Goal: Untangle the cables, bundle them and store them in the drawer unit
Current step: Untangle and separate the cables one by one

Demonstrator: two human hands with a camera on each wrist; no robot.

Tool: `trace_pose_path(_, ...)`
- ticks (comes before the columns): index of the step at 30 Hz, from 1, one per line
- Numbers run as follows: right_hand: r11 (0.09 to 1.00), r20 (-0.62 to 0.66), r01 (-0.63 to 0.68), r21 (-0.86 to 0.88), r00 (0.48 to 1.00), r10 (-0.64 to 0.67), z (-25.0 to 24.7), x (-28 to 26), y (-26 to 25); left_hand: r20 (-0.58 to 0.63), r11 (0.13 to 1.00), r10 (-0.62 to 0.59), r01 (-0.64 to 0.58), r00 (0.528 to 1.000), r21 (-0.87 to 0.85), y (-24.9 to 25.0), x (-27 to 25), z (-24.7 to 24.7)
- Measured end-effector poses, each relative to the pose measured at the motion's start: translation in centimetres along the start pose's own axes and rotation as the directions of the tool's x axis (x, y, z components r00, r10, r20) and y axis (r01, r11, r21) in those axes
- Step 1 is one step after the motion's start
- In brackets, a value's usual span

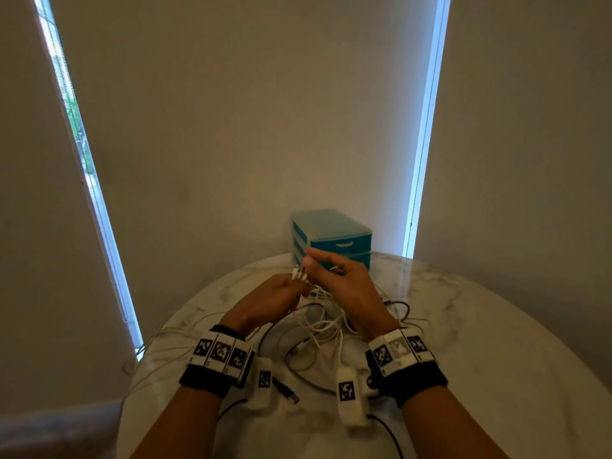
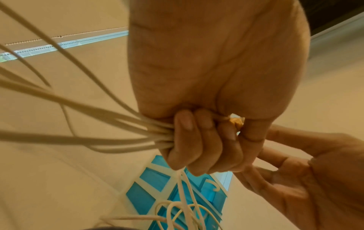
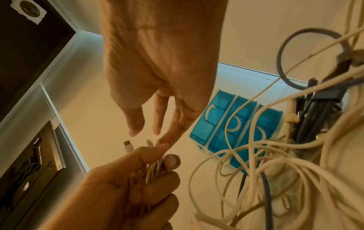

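Observation:
My left hand (image 1: 294, 286) is raised over the table and grips a bunch of white cable ends (image 1: 298, 272), plugs pointing up. In the left wrist view its fingers (image 2: 204, 144) curl tightly round several white cables (image 2: 118, 124). My right hand (image 1: 314, 263) is beside it with straight fingers; its index fingertip (image 3: 167, 140) touches the plugs (image 3: 129, 147) by the left thumb and holds nothing. A tangle of white and grey cables (image 1: 318, 326) lies on the table under both hands. The teal drawer unit (image 1: 331, 231) stands behind them, its drawers pushed in.
The round marble table (image 1: 480, 342) stops against the wall just behind the drawer unit. A dark cable with a USB plug (image 1: 291, 395) lies near my left wrist. White cables trail toward the table's left edge (image 1: 165, 342). Grey cable loops (image 1: 397, 308) lie by my right wrist.

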State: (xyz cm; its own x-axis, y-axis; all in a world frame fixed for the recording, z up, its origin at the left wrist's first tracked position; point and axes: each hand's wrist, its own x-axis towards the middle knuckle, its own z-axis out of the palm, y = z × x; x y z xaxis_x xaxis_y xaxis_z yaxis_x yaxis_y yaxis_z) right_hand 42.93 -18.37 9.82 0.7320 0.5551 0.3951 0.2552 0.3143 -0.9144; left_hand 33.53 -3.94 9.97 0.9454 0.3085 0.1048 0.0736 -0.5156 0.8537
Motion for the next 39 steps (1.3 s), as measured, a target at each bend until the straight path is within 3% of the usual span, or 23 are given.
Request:
trace_pose_path(5,0.981,0.128,0.055,-0.188,0.991,-0.031,-1.0,-0.6,-0.1,0.041,0.963,0.162,-0.167,0.986,0.212,-1.4,0.8,0.1)
trace_pose_path(7,0.982,0.122,0.057,-0.18,0.992,-0.035,-1.4,-0.8,-0.5,0.002,0.968,0.14,-0.137,0.99,0.212,-1.3,1.0,0.4)
trace_pose_path(11,0.987,-0.028,0.008,-0.16,1.0,-0.013,-3.7,-1.0,-1.3,-0.229,0.997,0.02,-0.004,0.973,0.071,-0.7,1.1,0.8)
trace_pose_path(15,0.854,0.105,-0.065,-0.515,0.985,0.139,-6.0,-2.6,0.2,-0.229,1.0,-0.023,0.026,0.973,0.007,-0.8,1.3,1.3)
trace_pose_path(18,0.758,0.216,-0.078,-0.648,0.935,0.28,-6.5,-3.7,1.6,-0.207,0.999,-0.038,0.036,0.978,-0.011,-1.1,1.2,1.6)
trace_pose_path(20,0.691,0.189,-0.061,-0.72,0.941,0.28,-6.8,-4.0,2.3,-0.214,0.999,-0.04,0.031,0.976,-0.041,-1.2,1.0,1.6)
trace_pose_path(21,0.698,0.126,-0.088,-0.71,0.96,0.249,-6.9,-4.0,2.6,-0.219,0.999,-0.04,0.032,0.975,-0.042,-1.0,0.9,1.6)
trace_pose_path(24,0.839,-0.138,-0.137,-0.526,0.988,0.074,-7.6,-4.1,2.8,-0.184,1.0,0.014,-0.012,0.983,0.012,-0.3,0.1,1.7)
trace_pose_path(26,0.919,-0.289,-0.076,-0.386,0.956,-0.042,-8.0,-4.1,1.9,-0.166,0.996,0.085,-0.081,0.982,0.033,0.0,-0.1,1.9)
trace_pose_path(28,0.978,-0.373,-0.028,-0.208,0.926,-0.053,-8.2,-4.5,0.7,-0.214,0.992,0.129,-0.127,0.968,0.022,0.1,-0.2,2.0)
trace_pose_path(31,0.998,-0.41,-0.021,-0.056,0.912,-0.004,-8.3,-5.3,-0.1,-0.315,0.978,0.181,-0.203,0.932,-0.039,0.2,0.0,2.0)
trace_pose_path(35,0.996,-0.436,-0.033,0.084,0.897,0.067,-8.6,-5.4,0.0,-0.495,0.938,0.191,-0.307,0.847,-0.163,0.3,-0.1,1.8)
trace_pose_path(39,0.971,-0.398,-0.055,0.234,0.906,0.148,-8.1,-5.1,0.0,-0.357,0.945,0.234,-0.298,0.904,-0.133,0.6,-0.4,2.0)
